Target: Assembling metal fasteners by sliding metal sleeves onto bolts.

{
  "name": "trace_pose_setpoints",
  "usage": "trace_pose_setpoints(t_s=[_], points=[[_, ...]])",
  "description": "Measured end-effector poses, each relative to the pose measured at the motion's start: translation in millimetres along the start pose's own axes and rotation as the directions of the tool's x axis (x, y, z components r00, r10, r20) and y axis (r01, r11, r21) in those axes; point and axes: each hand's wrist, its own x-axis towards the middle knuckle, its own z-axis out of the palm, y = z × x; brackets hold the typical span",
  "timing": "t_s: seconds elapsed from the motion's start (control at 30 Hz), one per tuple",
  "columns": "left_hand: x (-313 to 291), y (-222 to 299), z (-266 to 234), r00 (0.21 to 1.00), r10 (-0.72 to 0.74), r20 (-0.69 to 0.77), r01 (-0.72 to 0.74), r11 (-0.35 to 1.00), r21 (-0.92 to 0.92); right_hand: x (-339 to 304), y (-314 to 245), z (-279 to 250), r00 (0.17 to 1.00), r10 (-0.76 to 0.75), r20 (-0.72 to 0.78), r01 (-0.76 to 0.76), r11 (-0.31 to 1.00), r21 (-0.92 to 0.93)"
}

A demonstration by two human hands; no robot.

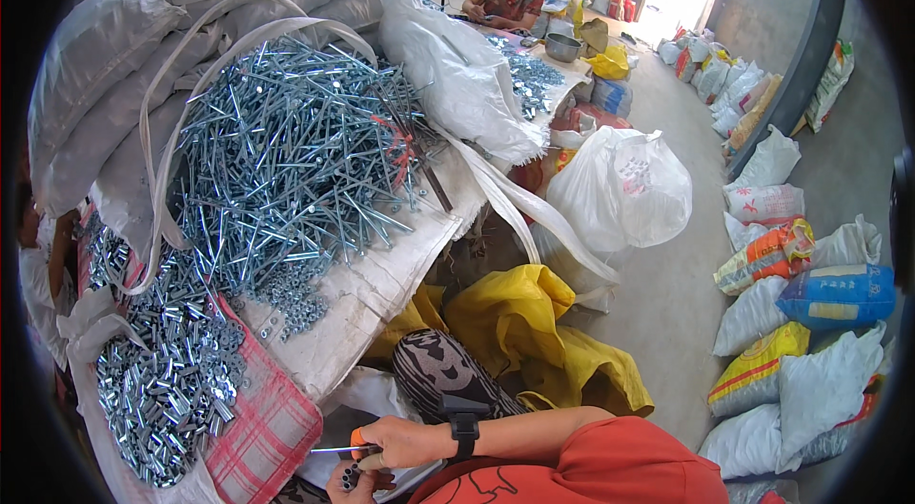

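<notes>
At the bottom, my right hand (405, 442), an orange cover on one finger, is closed on a long bolt (330, 450) that points left. Its far end is hidden by the fingers. Just below and touching it, my left hand (355, 487) grips several short metal sleeves (351, 475), their round open ends showing. On the table to the left lies a heap of loose metal sleeves (167, 399). Behind it rises a big pile of long bolts (295, 142), with small nuts (291, 299) spilled along its near edge.
White sacks (105, 65) are stacked behind the pile. A yellow sack (519, 313) and a stuffed white plastic bag (620, 185) stand right of the table. Across the table's far end sits another person (510, 3), near a metal bowl (563, 47). Filled sacks (753, 313) line the right side.
</notes>
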Motion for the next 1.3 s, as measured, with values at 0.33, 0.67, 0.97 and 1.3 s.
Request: trace_pose_setpoints(t_s=[0.33,0.67,0.97,1.3], points=[[2,5,2,1.000,-0.014,-0.009,0.014,1.000,0.025,0,1,-1,1.000,-0.030,-0.006,0.030,0.999,-0.034],[12,-14,-13,0.987,0.110,-0.116,-0.130,0.974,-0.185,5,11,11,0.980,-0.172,-0.098,0.144,0.958,-0.247],[-3,-3,-40,0.982,0.186,0.023,-0.102,0.630,-0.770,-20,-67,-18,0.982,-0.179,-0.064,0.148,0.932,-0.332],[-33,-16,-58,0.975,0.170,-0.143,-0.222,0.711,-0.668,-7,-86,19,0.949,-0.302,0.088,0.302,0.801,-0.516]])
